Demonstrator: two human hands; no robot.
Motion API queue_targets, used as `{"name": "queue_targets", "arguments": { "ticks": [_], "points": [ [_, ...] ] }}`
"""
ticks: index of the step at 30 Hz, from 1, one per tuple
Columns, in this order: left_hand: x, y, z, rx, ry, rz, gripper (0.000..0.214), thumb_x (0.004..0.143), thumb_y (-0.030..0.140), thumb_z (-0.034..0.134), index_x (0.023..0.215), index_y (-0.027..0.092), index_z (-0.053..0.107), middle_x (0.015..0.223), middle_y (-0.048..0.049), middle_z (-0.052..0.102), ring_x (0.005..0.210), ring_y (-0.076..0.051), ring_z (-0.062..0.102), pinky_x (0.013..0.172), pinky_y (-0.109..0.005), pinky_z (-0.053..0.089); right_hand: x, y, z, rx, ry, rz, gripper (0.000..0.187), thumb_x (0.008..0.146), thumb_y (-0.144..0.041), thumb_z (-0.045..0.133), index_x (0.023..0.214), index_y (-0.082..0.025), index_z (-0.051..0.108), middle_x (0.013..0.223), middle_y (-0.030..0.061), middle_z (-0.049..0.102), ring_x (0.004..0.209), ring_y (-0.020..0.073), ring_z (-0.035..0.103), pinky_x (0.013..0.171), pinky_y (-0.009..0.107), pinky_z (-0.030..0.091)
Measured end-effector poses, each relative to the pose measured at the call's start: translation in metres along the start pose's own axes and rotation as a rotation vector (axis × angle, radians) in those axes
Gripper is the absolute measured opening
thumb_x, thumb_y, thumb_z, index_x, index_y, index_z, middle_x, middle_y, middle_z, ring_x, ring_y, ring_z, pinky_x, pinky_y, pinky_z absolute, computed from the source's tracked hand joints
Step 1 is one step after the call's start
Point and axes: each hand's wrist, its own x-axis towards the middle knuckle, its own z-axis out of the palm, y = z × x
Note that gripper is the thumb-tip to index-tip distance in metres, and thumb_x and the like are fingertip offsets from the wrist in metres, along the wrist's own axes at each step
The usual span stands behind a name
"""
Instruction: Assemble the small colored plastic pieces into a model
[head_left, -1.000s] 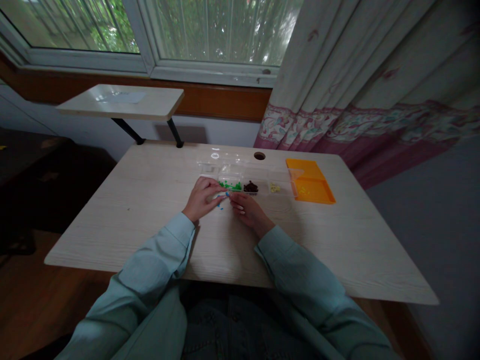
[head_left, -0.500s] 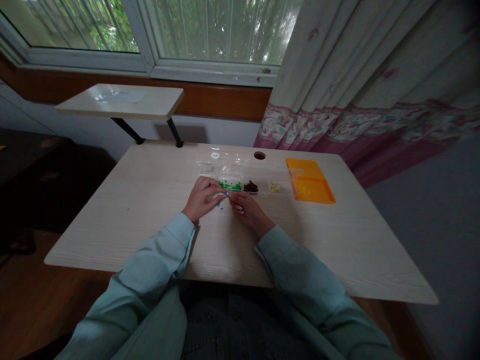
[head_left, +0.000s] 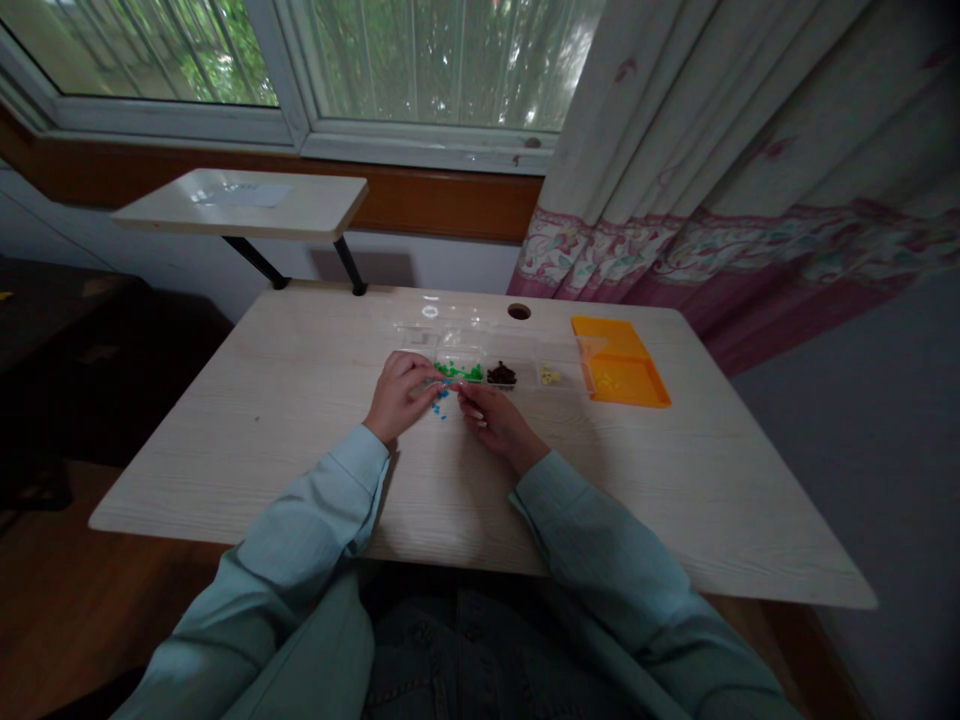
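My left hand [head_left: 403,393] and my right hand [head_left: 495,415] are closed, fingertips nearly meeting over the table. Between them is something small and pale, too small and blurred to name. Several tiny blue pieces [head_left: 442,405] lie on the table just under the fingers. Beyond the hands stands a clear plastic compartment box [head_left: 529,373]. One of its compartments holds small green pieces [head_left: 469,373], another dark brown pieces [head_left: 501,374], a third pale yellow pieces [head_left: 550,374]. My left fingers partly cover the box's left end.
An orange tray [head_left: 626,365] with a few yellow pieces [head_left: 607,382] lies right of the box, whose clear end overlaps it. A raised white shelf [head_left: 255,205] stands at the table's back left. A round cable hole [head_left: 519,311] sits near the back edge, by the curtain [head_left: 645,200].
More blue pieces now lie on the table beneath my fingers. My left hand has shifted very slightly; my right hand is almost where it was.
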Motion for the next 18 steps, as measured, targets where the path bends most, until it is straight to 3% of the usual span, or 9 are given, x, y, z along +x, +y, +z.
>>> {"name": "queue_targets", "arguments": {
  "ticks": [9,18],
  "points": [
    [0.001,-0.016,-0.003,0.127,0.229,-0.184,0.019,0.089,0.038,0.060,0.095,0.023,0.070,0.094,-0.0050,0.058,0.097,-0.022,0.051,0.088,-0.041,0.041,0.001,0.002,-0.003,0.006,-0.009,0.008,0.035,0.068,-0.042,0.078,0.086,-0.013,0.070,0.063,-0.0062,0.048,0.045,0.0003,0.029,0.037,0.015,0.020],
    [0.001,-0.030,-0.003,0.198,0.223,-0.256,0.015,0.085,0.035,0.064,0.090,0.023,0.071,0.093,-0.0065,0.057,0.095,-0.025,0.049,0.086,-0.043,0.040,0.000,0.002,-0.002,0.022,-0.021,0.011,0.034,0.069,-0.042,0.077,0.086,-0.013,0.070,0.063,-0.0058,0.049,0.045,0.0004,0.029,0.037,0.015,0.020]
  ]
}}
